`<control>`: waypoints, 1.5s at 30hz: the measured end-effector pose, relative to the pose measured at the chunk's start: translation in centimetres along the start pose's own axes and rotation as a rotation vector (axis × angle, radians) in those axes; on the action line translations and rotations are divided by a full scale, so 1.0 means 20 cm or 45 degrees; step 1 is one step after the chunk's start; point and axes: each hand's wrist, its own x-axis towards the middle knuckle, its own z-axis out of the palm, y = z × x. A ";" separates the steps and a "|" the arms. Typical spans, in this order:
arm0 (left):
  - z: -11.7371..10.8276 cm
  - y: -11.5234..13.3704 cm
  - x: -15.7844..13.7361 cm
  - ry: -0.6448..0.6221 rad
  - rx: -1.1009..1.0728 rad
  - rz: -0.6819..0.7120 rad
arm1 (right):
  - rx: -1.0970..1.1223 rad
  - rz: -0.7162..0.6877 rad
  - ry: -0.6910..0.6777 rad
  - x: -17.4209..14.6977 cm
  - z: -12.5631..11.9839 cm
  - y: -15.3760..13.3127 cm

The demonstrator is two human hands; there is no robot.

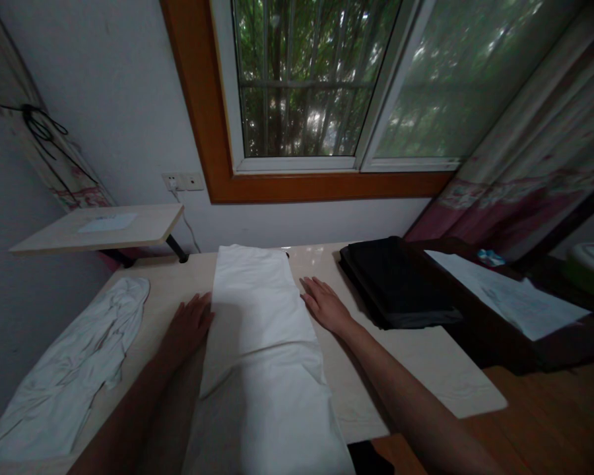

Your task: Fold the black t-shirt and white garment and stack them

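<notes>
A long white piece of folded cloth (270, 310), perhaps a garment, lies lengthwise on the pale table (351, 396), with a few creases across its middle. Its near end runs out of the bottom of the view. At its left edge rests my left hand (191, 323), fingers stretched out and the fingertips against the fabric. My right hand (325, 303) lies flat beside the right edge, its fingers extended and the thumb side at or very near the cloth. Neither hand grips anything.
A crumpled white garment (79, 369) lies at the table's left. Folded black clothes (396, 284) are stacked on the right. A small raised shelf (103, 227) stands at the back left. Beyond the stack, a paper sheet (509, 297) rests on a dark surface.
</notes>
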 end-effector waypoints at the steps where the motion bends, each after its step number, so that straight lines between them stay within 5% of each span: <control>1: -0.01 -0.01 -0.03 0.014 -0.054 0.021 | 0.022 -0.019 0.005 -0.03 0.00 -0.01; 8: -0.10 0.00 -0.12 -0.042 -0.182 0.242 | 0.109 -0.173 0.024 -0.19 -0.05 -0.11; 18: -0.06 0.02 -0.10 -0.138 0.000 0.219 | -0.104 -0.184 -0.024 -0.26 0.02 -0.17; 26: -0.04 0.10 0.07 -0.148 0.063 0.102 | -0.171 -0.074 -0.108 -0.16 -0.01 -0.22; 36: 0.03 0.06 0.41 -0.129 0.081 -0.041 | -0.236 0.031 -0.092 0.15 0.03 -0.16; 45: 0.05 0.06 0.42 -0.028 0.100 -0.139 | -0.188 0.052 0.013 0.18 0.05 -0.14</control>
